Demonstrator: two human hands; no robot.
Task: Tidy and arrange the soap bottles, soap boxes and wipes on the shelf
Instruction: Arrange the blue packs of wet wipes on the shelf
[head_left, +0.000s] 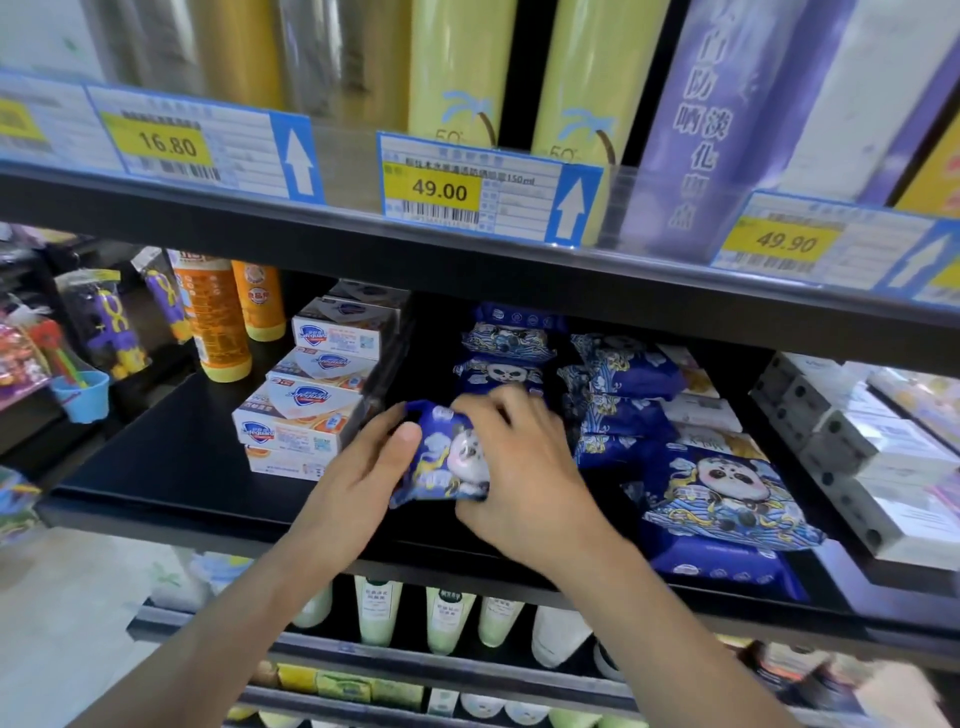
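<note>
Both hands are gripping one blue panda wipes pack (447, 454) just above the middle of the black shelf (171, 467): the left hand (358, 480) is holding its left side with the thumb lying on the front, and the right hand (524, 467) is curling over its right side. Bare shelf is stretching open to the left of the hands as far as the front lip, while room to the right is being closed off by a heap of at least seven more wipes packs (722, 493), the nearest one reaching the shelf edge. Behind the left hand, four soap boxes (306, 410) are sitting stacked, with more behind them. Two orange bottles (215, 317) are standing further back at the left. White boxes (857, 441) are lining the right end.
</note>
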